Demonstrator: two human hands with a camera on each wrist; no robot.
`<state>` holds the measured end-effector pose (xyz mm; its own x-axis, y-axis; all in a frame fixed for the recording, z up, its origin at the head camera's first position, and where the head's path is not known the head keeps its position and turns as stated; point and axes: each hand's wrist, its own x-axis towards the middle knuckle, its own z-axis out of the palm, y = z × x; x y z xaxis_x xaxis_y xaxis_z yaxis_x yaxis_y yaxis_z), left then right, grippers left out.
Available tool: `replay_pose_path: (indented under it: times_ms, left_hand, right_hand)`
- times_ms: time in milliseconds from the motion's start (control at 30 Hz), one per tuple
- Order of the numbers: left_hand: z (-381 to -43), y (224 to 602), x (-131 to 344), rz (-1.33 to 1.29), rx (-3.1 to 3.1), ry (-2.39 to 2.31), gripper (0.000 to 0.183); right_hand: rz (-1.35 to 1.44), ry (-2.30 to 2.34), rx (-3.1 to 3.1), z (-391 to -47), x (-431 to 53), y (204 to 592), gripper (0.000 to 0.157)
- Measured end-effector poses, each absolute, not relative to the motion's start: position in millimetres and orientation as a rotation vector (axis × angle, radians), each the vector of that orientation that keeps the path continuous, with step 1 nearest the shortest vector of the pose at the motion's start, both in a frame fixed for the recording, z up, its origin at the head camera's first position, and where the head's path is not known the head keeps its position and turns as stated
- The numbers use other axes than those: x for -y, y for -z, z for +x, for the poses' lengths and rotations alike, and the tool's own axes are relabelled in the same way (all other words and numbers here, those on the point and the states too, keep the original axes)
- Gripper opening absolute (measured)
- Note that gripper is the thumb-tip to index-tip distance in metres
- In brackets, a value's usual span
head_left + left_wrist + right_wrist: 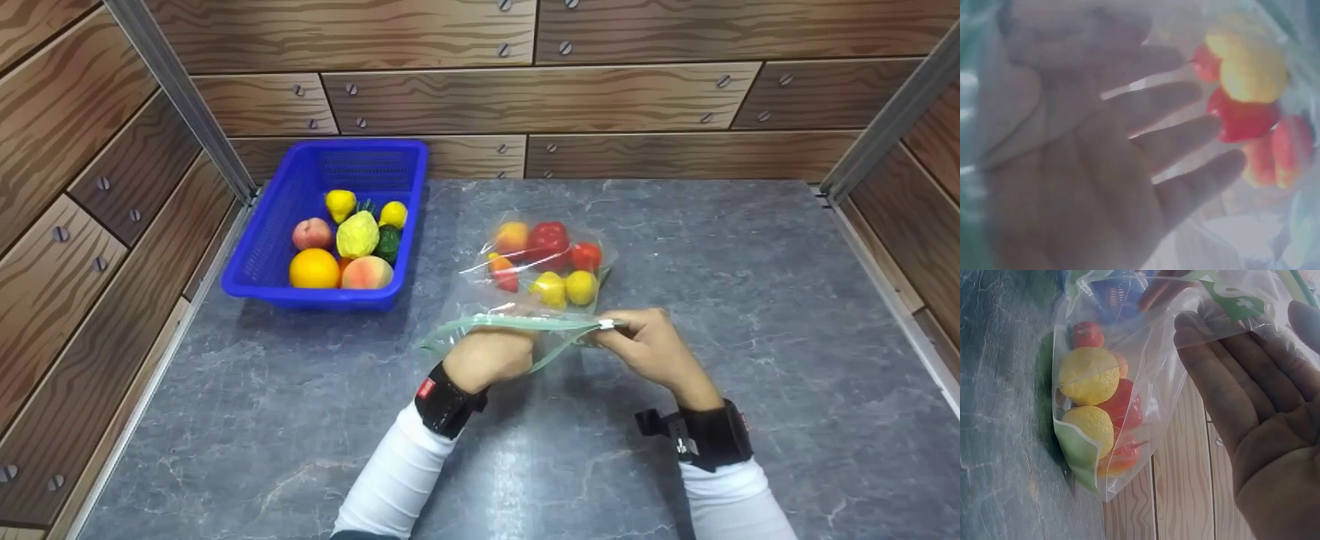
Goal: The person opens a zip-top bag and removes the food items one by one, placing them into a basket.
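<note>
A clear zip bag (480, 300) with a green seal lies on the tabletop, its mouth toward me. Inside it are a red bell pepper (549, 241), a tomato (587, 256), two yellow fruits (1089, 376), an orange-yellow fruit (513, 237) and a small red-and-orange one (503, 273). My left hand (491, 358) reaches in through the mouth, and in the left wrist view its fingers (1185, 140) are spread straight, holding nothing, with the tips close to the produce. At the right end of the seal, by the white slider (606, 324), my right hand (651, 346) pinches the bag's edge.
At the back left stands a blue basket (255, 289) holding an orange (315, 268), peaches (367, 273), a yellow pear (340, 204), a lemon (394, 214) and other produce. Wood-patterned walls (540, 97) enclose the grey marbled tabletop (750, 300) at the back and both sides.
</note>
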<state>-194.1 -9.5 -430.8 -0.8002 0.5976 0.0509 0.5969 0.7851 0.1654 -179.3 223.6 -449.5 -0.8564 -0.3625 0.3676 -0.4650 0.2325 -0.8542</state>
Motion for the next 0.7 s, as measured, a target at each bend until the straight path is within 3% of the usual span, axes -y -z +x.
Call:
replay_pose_path:
  times_ms: [100,167,333,700]
  left_hand:
    - [-198.1,438.4,6.1,1.013,-3.017,-0.290,0.048]
    - [-201.2,443.4,3.4,1.027,-3.030,-0.277,0.056]
    - [-210.6,459.5,-5.2,1.129,-3.069,-0.262,0.052]
    - [-224.3,492.6,-7.9,1.279,-3.241,-0.215,0.062]
  right_hand:
    - [0.804,-1.709,2.396,-178.9,-223.6,449.2,0.009]
    - [0.802,-1.708,2.392,-179.0,-223.5,449.4,0.009]
    - [0.807,-1.689,2.389,-179.2,-223.6,450.4,0.009]
    - [0.832,-1.647,2.411,-179.7,-222.8,450.7,0.007]
